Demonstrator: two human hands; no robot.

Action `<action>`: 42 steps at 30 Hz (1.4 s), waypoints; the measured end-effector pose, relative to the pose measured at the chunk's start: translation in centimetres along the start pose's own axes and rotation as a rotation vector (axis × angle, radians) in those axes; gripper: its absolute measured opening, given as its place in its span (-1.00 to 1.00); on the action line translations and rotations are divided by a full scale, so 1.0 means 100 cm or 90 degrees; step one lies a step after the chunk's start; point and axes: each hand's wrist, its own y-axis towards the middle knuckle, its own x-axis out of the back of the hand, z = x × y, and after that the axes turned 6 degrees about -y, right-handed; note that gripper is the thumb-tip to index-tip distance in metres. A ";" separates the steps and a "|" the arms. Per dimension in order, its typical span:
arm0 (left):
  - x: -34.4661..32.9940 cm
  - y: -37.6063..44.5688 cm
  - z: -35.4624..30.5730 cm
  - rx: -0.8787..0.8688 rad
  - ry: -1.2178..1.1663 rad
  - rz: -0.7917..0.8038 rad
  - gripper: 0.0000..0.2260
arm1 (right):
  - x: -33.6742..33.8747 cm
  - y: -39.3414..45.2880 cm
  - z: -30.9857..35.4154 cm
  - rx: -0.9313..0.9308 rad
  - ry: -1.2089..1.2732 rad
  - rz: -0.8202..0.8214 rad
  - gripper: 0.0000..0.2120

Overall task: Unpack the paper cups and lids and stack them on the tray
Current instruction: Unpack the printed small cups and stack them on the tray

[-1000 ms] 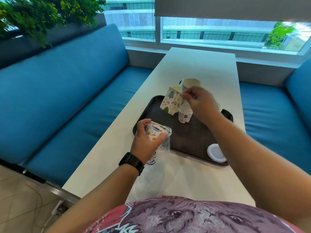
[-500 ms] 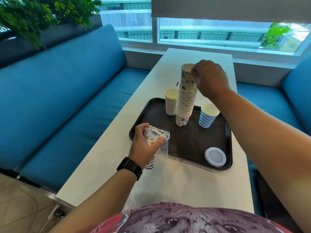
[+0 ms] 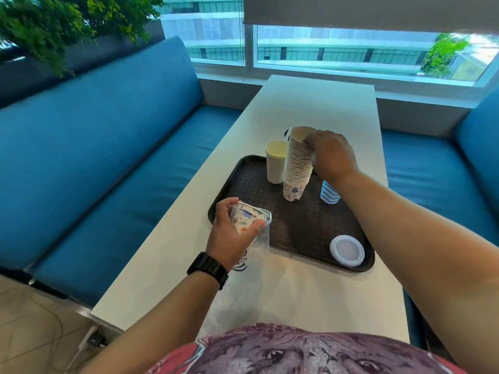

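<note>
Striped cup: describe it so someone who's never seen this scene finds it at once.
Start at the dark tray on the white table. Along its far side stand a plain cream cup, a tall stack of printed cups, then the striped cup, farthest right and partly hidden under the right forearm. It alone has blue and white bands.

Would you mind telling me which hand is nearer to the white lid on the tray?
Left. The left hand holds a wrapped cup left of the white lid; the right hand is farther, up at the cup stack.
</note>
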 end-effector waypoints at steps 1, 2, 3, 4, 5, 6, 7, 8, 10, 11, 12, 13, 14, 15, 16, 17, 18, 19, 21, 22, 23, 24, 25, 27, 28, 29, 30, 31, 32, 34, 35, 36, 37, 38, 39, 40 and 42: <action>0.000 0.000 0.000 -0.001 0.001 0.001 -0.43 | -0.001 -0.001 -0.001 -0.004 -0.004 0.008 -0.76; 0.000 0.000 -0.001 -0.002 0.002 0.001 -0.42 | 0.000 -0.002 -0.001 -0.011 -0.004 0.012 -0.73; 0.000 0.000 -0.001 -0.004 0.003 0.000 -0.43 | 0.001 -0.003 0.000 -0.020 0.007 0.012 -0.71; 0.000 0.000 -0.001 -0.006 0.005 -0.002 -0.43 | 0.004 -0.006 0.002 -0.029 0.027 0.002 -0.68; 0.000 0.000 -0.001 -0.008 0.004 -0.005 -0.43 | 0.008 -0.009 0.006 -0.035 0.051 -0.014 -0.66; 0.001 0.000 -0.001 -0.010 0.001 -0.008 -0.43 | 0.011 -0.012 0.011 -0.040 0.075 -0.028 -0.65; 0.001 0.000 -0.001 -0.010 -0.001 -0.011 -0.44 | 0.015 -0.016 0.018 -0.045 0.101 -0.036 -0.66; 0.001 0.000 -0.001 -0.011 0.000 -0.012 -0.44 | 0.018 -0.020 0.025 -0.051 0.136 -0.037 -0.68; 0.000 -0.001 0.000 -0.016 0.004 -0.015 -0.44 | 0.024 -0.034 0.043 -0.076 0.240 -0.016 -0.75; 0.000 -0.001 0.000 -0.018 0.004 -0.016 -0.44 | 0.027 -0.044 0.052 -0.092 0.306 0.010 -0.79; 0.000 -0.001 -0.001 -0.020 0.002 -0.016 -0.44 | 0.029 -0.054 0.061 -0.104 0.370 0.048 -0.81; -0.001 -0.001 -0.001 -0.021 0.000 -0.016 -0.44 | 0.030 -0.064 0.068 -0.108 0.421 0.093 -0.83; -0.001 -0.001 -0.001 -0.023 -0.001 -0.015 -0.44 | 0.030 -0.072 0.075 -0.107 0.456 0.137 -0.84; -0.001 -0.001 -0.002 -0.026 0.001 -0.013 -0.43 | 0.028 -0.080 0.080 -0.105 0.478 0.176 -0.84; 0.000 -0.001 -0.002 -0.030 0.005 -0.011 -0.43 | 0.026 -0.085 0.084 -0.105 0.493 0.207 -0.84; 0.000 -0.001 -0.001 -0.035 0.010 -0.010 -0.43 | 0.025 -0.090 0.087 -0.104 0.501 0.229 -0.84; 0.000 -0.001 -0.001 -0.037 0.014 -0.010 -0.42 | 0.023 -0.094 0.089 -0.104 0.507 0.247 -0.83; 0.001 -0.001 -0.001 -0.038 0.016 -0.009 -0.42 | 0.022 -0.097 0.091 -0.107 0.515 0.264 -0.82; 0.000 -0.001 -0.002 -0.031 0.019 -0.003 -0.40 | 0.021 -0.101 0.093 -0.118 0.529 0.286 -0.82; 0.000 -0.001 -0.002 -0.027 0.023 0.000 -0.40 | 0.020 -0.102 0.093 -0.123 0.535 0.292 -0.82; 0.000 -0.001 -0.002 -0.025 0.027 0.003 -0.40 | 0.020 -0.103 0.093 -0.129 0.540 0.297 -0.83; 0.000 -0.001 -0.002 -0.024 0.029 0.004 -0.40 | 0.019 -0.103 0.093 -0.134 0.547 0.302 -0.84; 0.001 -0.002 -0.002 -0.023 0.030 0.005 -0.40 | 0.018 -0.103 0.093 -0.138 0.552 0.306 -0.84; 0.001 -0.001 -0.001 -0.022 0.030 0.005 -0.39 | 0.018 -0.102 0.094 -0.146 0.553 0.314 -0.84; 0.001 -0.001 -0.001 -0.021 0.031 0.007 -0.38 | 0.017 -0.102 0.095 -0.148 0.550 0.314 -0.83; 0.001 -0.002 -0.001 -0.020 0.031 0.009 -0.38 | 0.017 -0.101 0.094 -0.149 0.549 0.310 -0.83; 0.001 -0.002 -0.001 -0.023 0.029 0.010 -0.38 | 0.017 -0.100 0.094 -0.149 0.549 0.301 -0.84; 0.001 -0.002 -0.002 -0.028 0.024 0.009 -0.39 | 0.016 -0.099 0.093 -0.149 0.549 0.288 -0.84; 0.001 -0.003 -0.001 -0.035 0.015 0.005 -0.39 | 0.017 -0.099 0.092 -0.148 0.550 0.271 -0.85; 0.001 -0.003 -0.001 -0.051 -0.002 -0.002 -0.40 | 0.017 -0.096 0.089 -0.157 0.568 0.222 -0.87; 0.001 -0.003 -0.001 -0.054 -0.006 -0.003 -0.40 | 0.018 -0.093 0.086 -0.166 0.583 0.198 -0.88; 0.002 -0.003 -0.001 -0.053 -0.008 0.000 -0.39 | 0.019 -0.090 0.084 -0.174 0.592 0.180 -0.89; 0.002 -0.003 -0.001 -0.049 -0.011 0.006 -0.39 | 0.021 -0.086 0.081 -0.176 0.594 0.162 -0.89; 0.002 -0.003 -0.001 -0.046 -0.014 0.013 -0.39 | 0.024 -0.082 0.078 -0.174 0.584 0.143 -0.89; 0.002 -0.003 0.000 -0.043 -0.014 0.018 -0.39 | 0.026 -0.077 0.075 -0.172 0.565 0.122 -0.89; 0.002 -0.003 0.000 -0.043 -0.011 0.022 -0.39 | 0.029 -0.071 0.071 -0.173 0.540 0.095 -0.89; 0.003 -0.002 0.000 -0.046 0.005 0.019 -0.40 | 0.038 -0.059 0.063 -0.182 0.483 0.033 -0.86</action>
